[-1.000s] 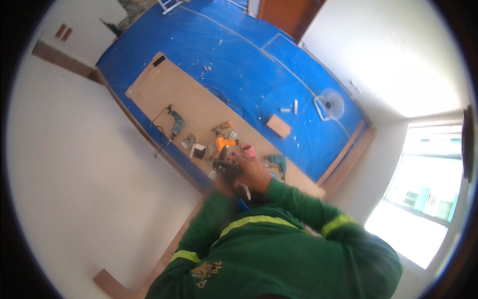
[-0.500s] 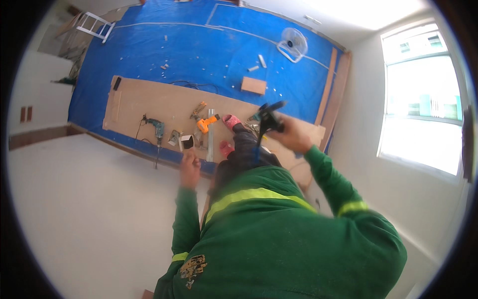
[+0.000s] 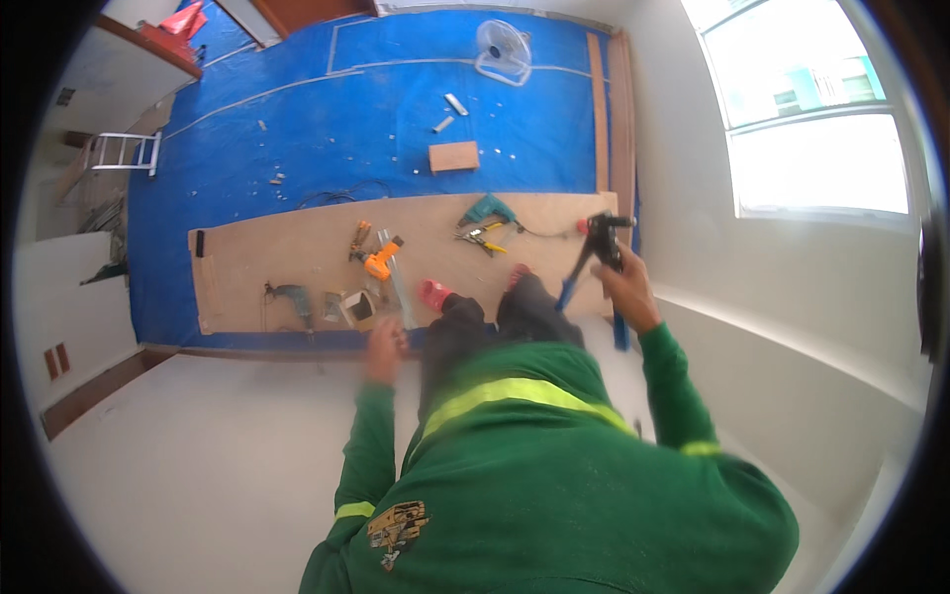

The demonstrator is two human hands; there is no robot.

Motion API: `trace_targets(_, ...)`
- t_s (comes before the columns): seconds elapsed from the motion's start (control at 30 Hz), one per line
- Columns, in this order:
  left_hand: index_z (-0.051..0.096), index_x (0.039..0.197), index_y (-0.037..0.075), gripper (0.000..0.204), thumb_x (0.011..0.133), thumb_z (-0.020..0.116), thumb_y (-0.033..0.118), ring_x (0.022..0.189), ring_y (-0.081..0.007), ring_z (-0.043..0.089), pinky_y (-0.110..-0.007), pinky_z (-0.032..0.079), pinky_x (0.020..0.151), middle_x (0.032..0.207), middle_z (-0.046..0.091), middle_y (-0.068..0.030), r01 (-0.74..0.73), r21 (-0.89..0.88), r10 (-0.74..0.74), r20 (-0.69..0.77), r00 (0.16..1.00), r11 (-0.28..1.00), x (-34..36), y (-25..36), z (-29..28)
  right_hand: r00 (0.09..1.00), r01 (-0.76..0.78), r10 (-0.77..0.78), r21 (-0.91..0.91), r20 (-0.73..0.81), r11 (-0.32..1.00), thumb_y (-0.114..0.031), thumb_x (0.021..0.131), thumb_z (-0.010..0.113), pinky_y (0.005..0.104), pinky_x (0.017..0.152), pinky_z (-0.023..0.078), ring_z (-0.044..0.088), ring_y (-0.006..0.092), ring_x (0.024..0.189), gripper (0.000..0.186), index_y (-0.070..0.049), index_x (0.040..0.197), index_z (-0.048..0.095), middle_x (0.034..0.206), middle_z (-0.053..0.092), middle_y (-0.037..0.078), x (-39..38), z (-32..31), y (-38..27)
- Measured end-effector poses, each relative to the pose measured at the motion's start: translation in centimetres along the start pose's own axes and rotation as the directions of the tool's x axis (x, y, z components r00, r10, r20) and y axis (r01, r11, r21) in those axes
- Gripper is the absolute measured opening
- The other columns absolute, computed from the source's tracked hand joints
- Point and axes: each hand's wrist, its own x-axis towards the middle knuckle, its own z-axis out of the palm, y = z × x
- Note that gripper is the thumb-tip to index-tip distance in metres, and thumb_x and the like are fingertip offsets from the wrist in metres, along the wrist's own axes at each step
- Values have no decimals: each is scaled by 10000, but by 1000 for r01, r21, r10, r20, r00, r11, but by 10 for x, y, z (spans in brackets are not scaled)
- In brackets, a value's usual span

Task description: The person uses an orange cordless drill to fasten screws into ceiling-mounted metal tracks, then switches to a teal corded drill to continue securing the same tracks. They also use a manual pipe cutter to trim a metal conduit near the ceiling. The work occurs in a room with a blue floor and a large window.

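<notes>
My right hand (image 3: 629, 287) grips a black two-handled tool (image 3: 602, 238) with long blue grips, its handles spread apart and pointing down. The black head stands above my fingers. On the left, my left hand (image 3: 384, 348) is raised in front of my body, blurred, with its fingers curled in. Whether something small is in it I cannot make out. Below and near that hand are an open small box (image 3: 358, 309), a metal channel strip (image 3: 399, 289) and an orange cordless drill (image 3: 378, 259), all lying on a brown board (image 3: 297, 233).
A teal power tool (image 3: 487, 209) and yellow-handled pliers (image 3: 487, 239) lie ahead of my feet. Another corded drill (image 3: 293, 295) rests at left. Beyond, blue sheeting (image 3: 396, 109) carries a cardboard box (image 3: 453, 156) and a fan (image 3: 504, 53). A white ladder (image 3: 127, 152) stands far left.
My right hand has moved right and slightly down with the tool, whose spread handles now show. My left hand is slightly lower. My view has shifted, uncovering the teal power tool and pliers.
</notes>
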Motion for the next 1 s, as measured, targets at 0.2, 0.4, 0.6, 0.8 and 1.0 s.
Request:
trace_targets(0.2, 646, 1184, 0, 510, 1107, 533, 492, 886, -312, 660, -427, 528, 852, 986, 636, -138, -762, 604, 434, 637, 637, 231, -7, 17, 197, 995, -53, 49, 34, 89, 998, -133, 922, 680, 277, 637, 480, 553, 94, 700, 452, -8, 1352, 619, 843, 564, 6, -15, 1, 29)
trace_targets(0.4, 694, 1140, -2, 749, 1055, 486, 712, 990, -329, 723, -454, 540, 876, 1039, 734, -202, -548, 709, 74, 580, 811, 445, -40, -3, 384, 984, 173, -176, 147, 3, 974, -12, 959, 659, 350, 859, 540, 644, 194, 998, 665, 3, 1576, 411, 1155, 628, 118, -18, -21, 72)
trace_targets(0.6, 710, 1161, 30, 774, 1038, 474, 757, 991, -343, 744, -452, 557, 859, 1007, 753, -204, -510, 726, -59, 598, 799, 461, -54, 15, 460, 928, 318, -337, -132, -160, 939, 48, 970, 655, 400, 985, 531, 644, 257, 1207, 586, 8, 1511, 436, 1269, 629, 172, -23, -52, 62)
trace_targets(0.8, 725, 1134, 31, 595, 1070, 506, 581, 960, -381, 728, -453, 555, 865, 1030, 756, -227, -600, 478, 60, 749, 660, 641, -40, -13, 476, 974, 118, -98, 87, -204, 989, 5, 998, 681, 344, 936, 537, 652, 216, 1163, 534, -14, 1492, 478, 1287, 616, 170, -52, -71, 50)
trace_targets(1.0, 718, 1167, 30, 556, 1052, 541, 544, 913, -332, 708, -446, 547, 836, 940, 732, -203, -726, 449, -316, 892, 325, 521, -55, 60, 490, 813, 102, -385, -544, -436, 833, -171, 952, 790, 439, 1138, 425, 537, 287, 1364, 721, -18, 1568, 448, 1476, 554, 178, -100, -107, 5)
